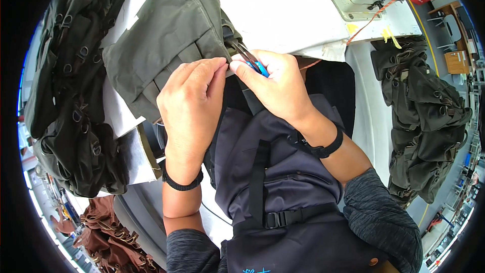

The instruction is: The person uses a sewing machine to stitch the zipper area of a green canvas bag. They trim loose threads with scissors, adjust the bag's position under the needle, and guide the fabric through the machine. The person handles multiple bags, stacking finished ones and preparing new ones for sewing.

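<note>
- The left hand (pixel 189 93) is pinching the edge of the bag (pixel 164 35) between thumb and fingertips, near the centre of the frame.
- The right hand (pixel 275 83) is grasping the blue-handled scissors (pixel 261 68), their blades pointing toward the upper left; its thumb tip is meeting the left fingertips, though whether it is gripping cloth or thread is too small to tell.
- To work well here, both hands should be holding the edge lightly taut, so the cloth is not puckering.
- The blades should be pointing clear of the fingertips and fabric, and any snipping should be following the seam closely without nicking it.
- The bag is lying left of centre in the upper frame, on the white counter (pixel 273 10).
- It is looking dark olive-grey and matte, softly creasing, with a long seam running down its right side and flat bands crossing its lower part.
</note>
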A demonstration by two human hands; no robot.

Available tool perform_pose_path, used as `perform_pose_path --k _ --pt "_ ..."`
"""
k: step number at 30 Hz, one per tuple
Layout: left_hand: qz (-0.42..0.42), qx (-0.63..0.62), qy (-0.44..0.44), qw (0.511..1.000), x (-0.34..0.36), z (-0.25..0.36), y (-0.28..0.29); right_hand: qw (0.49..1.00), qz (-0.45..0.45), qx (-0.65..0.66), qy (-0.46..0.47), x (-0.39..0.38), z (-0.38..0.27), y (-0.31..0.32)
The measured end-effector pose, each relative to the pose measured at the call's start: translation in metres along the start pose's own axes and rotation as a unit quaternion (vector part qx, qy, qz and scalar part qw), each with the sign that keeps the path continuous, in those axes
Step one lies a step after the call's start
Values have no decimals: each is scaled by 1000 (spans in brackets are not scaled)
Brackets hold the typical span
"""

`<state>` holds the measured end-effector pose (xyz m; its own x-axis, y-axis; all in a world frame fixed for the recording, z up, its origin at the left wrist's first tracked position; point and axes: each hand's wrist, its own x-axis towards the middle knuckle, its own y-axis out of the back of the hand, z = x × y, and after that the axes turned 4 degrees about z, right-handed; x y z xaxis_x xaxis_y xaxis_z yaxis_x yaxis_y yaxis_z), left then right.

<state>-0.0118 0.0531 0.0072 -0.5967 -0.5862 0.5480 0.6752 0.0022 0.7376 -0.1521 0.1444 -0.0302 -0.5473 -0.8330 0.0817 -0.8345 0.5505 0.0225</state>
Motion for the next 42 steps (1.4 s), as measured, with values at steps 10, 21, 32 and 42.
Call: perform_pose_path --k 10,21,32,42 --pt "-19 32 -55 998 11 0 1 997 25 -50 53 0 3 -5" --pt "-170 -250 196 933 19 -23 2 999 8 8 31 6 10 -5" --pt "-113 -173 168 964 13 -11 13 999 -25 13 -27 8 2 2" --pt "-167 -197 165 952 15 -11 9 1000 -5 -6 23 6 3 -2"
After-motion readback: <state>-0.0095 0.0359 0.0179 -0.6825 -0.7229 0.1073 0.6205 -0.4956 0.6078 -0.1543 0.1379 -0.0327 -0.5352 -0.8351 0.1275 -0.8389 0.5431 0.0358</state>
